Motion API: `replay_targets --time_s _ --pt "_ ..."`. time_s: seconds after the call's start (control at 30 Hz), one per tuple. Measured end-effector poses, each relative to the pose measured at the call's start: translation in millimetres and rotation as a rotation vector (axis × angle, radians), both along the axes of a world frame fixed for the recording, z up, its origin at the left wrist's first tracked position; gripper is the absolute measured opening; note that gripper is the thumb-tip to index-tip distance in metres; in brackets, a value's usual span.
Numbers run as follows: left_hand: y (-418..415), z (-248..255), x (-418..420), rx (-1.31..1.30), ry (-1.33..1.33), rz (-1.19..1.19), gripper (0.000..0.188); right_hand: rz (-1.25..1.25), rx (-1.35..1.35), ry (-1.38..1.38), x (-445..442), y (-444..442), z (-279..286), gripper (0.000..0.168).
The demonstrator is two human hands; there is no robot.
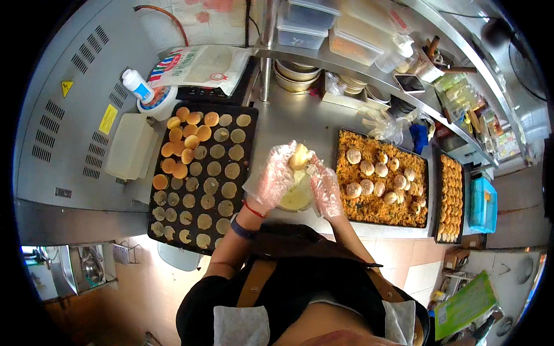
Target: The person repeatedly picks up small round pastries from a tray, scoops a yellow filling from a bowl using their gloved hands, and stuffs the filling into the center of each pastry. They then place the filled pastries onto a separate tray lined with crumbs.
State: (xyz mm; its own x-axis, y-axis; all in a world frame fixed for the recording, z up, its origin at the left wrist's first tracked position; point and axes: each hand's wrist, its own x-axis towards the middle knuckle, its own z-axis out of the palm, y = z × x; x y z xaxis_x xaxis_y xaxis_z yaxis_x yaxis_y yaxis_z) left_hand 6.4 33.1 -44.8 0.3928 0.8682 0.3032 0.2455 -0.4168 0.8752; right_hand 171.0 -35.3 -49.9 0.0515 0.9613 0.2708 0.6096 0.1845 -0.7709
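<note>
My left hand (279, 173), in a clear plastic glove, holds a small round cake (299, 157) with a pale cream-like coating. My right hand (325, 186), gloved the same way, is at the cake's right side; whether its fingertips grip the cake I cannot tell. Below the cake is a bowl (297, 197) of pale yellow cream, partly hidden by both hands. Left of it, a black baking tray (200, 149) bears small golden cakes at its upper left and round baked marks elsewhere. At the right, a tray of orange-brown shredded topping (368, 142) holds several coated round cakes (366, 168).
Farther right stands a tray of filled rows of golden pieces (450, 194), beside a blue plastic basket (484, 203). A steel shelf (320, 54) with plastic boxes and a phone (409, 83) runs behind the steel table. A white tub (158, 106) and a plastic container (132, 147) stand at left.
</note>
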Motion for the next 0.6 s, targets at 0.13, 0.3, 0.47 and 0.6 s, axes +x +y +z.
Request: replay_targets --time_s 0.13,0.3,0.47,0.6 --pt "-3 -11 8 -0.287 -0.452 -0.211 0.044 -0.247 -0.242 0.836 6 17 -18 0.057" --pt "8 -24 16 -0.793 -1.004 -0.230 0.043 -0.062 -0.164 0.675 8 15 5 0.052" --pt "10 -30 26 -0.954 -1.073 -0.310 0.036 0.075 0.048 0.308 12 20 7 0.056" --pt "14 -17 21 -1.071 -1.019 -0.200 0.029 0.144 0.190 -0.004 16 18 29 0.063"
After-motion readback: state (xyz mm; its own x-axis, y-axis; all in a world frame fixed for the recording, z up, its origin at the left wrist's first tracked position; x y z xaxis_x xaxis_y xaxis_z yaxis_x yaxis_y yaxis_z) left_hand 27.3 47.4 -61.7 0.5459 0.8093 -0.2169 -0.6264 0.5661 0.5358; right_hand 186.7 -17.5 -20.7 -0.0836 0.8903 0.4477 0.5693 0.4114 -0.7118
